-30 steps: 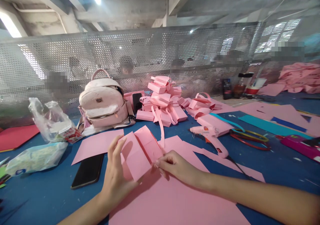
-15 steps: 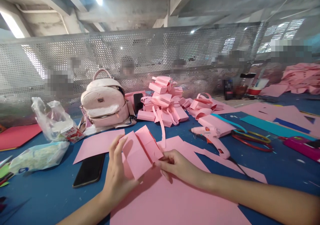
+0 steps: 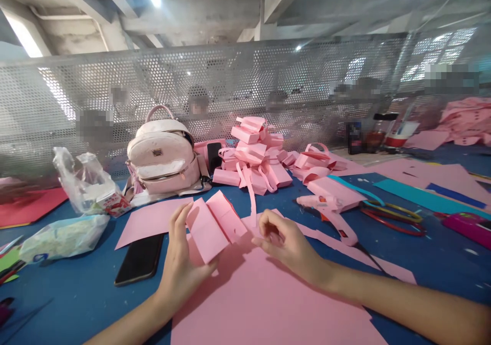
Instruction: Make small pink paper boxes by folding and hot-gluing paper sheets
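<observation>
My left hand (image 3: pixel 184 258) grips a folded pink paper box (image 3: pixel 209 230) by its left side and lower edge, thumb beneath. The box is tilted, with a flap on its right side standing up. Apart from it, just to the right, my right hand (image 3: pixel 287 245) hovers empty with curled fingers and a gap between thumb and forefinger. Below both hands lies a large pink paper sheet (image 3: pixel 268 304). A pink glue gun (image 3: pixel 333 214) rests beyond my right hand.
A pile of pink paper boxes (image 3: pixel 251 153) stands behind, beside a pale backpack (image 3: pixel 161 156). On the left lie a black phone (image 3: pixel 138 263) and a plastic packet (image 3: pixel 65 237). Tape rolls and a magenta tool (image 3: pixel 466 227) lie right. A perforated metal screen (image 3: pixel 230 84) closes the back.
My right hand has let go of the box's right edge and moved a little right and up. My left hand still holds the box in nearly the same place.
</observation>
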Action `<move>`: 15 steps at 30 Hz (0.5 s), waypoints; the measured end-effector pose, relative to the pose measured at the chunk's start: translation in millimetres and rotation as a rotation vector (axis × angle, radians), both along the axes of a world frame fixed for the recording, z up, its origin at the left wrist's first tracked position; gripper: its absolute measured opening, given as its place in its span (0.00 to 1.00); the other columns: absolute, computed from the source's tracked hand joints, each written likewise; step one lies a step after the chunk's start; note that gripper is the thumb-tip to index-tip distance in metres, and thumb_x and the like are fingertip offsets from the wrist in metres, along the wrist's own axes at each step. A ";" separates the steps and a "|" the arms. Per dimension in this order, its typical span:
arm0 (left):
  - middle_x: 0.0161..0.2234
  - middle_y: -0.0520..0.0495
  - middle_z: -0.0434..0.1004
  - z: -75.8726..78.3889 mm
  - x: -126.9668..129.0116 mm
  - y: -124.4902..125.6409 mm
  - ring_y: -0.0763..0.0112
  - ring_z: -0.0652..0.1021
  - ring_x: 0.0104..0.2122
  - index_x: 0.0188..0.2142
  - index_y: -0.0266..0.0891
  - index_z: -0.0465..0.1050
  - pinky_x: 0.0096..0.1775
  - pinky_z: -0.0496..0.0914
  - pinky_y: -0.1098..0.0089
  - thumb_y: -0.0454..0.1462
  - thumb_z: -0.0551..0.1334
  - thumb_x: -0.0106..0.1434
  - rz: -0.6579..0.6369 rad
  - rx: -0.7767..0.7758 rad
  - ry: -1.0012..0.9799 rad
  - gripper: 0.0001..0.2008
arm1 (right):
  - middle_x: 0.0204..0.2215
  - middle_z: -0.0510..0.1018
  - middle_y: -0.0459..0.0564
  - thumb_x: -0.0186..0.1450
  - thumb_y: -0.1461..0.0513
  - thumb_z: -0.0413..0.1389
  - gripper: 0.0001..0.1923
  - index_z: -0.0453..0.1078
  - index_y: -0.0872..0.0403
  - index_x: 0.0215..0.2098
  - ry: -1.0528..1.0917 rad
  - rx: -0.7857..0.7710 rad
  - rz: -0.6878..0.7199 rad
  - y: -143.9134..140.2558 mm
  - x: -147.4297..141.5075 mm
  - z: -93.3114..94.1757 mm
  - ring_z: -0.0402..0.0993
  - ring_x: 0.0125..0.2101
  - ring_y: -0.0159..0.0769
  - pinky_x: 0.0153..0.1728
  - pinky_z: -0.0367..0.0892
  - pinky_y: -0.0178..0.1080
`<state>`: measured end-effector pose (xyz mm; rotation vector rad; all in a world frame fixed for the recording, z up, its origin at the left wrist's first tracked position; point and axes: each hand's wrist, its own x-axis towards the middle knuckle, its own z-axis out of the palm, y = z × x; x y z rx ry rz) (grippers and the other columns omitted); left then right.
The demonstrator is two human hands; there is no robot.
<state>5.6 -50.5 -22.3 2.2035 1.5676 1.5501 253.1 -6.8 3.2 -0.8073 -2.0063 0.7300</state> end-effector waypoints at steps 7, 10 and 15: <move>0.65 0.37 0.55 -2.9 5.5 -5.8 0.47 0.61 0.64 0.68 0.47 0.44 0.62 0.59 0.44 0.37 0.67 0.59 -0.049 -0.100 -0.076 0.44 | 0.49 0.74 0.51 0.70 0.60 0.59 0.06 0.77 0.46 0.44 -0.252 0.792 -0.042 -7.9 5.4 6.1 0.65 0.51 0.44 0.52 0.62 0.46; 0.65 0.37 0.54 -4.4 7.8 -7.9 0.47 0.61 0.64 0.68 0.47 0.44 0.62 0.60 0.44 0.38 0.68 0.59 -0.061 -0.120 -0.079 0.44 | 0.49 0.76 0.50 0.69 0.62 0.60 0.06 0.78 0.47 0.43 -0.275 0.844 -0.056 -10.1 3.3 6.5 0.65 0.53 0.44 0.52 0.63 0.45; 0.66 0.37 0.53 -3.1 9.1 -8.6 0.46 0.59 0.65 0.68 0.49 0.43 0.62 0.59 0.43 0.37 0.68 0.58 -0.093 -0.108 -0.058 0.46 | 0.47 0.78 0.48 0.70 0.60 0.60 0.04 0.78 0.47 0.41 -0.248 0.854 -0.090 -9.1 0.4 6.4 0.66 0.51 0.42 0.51 0.64 0.44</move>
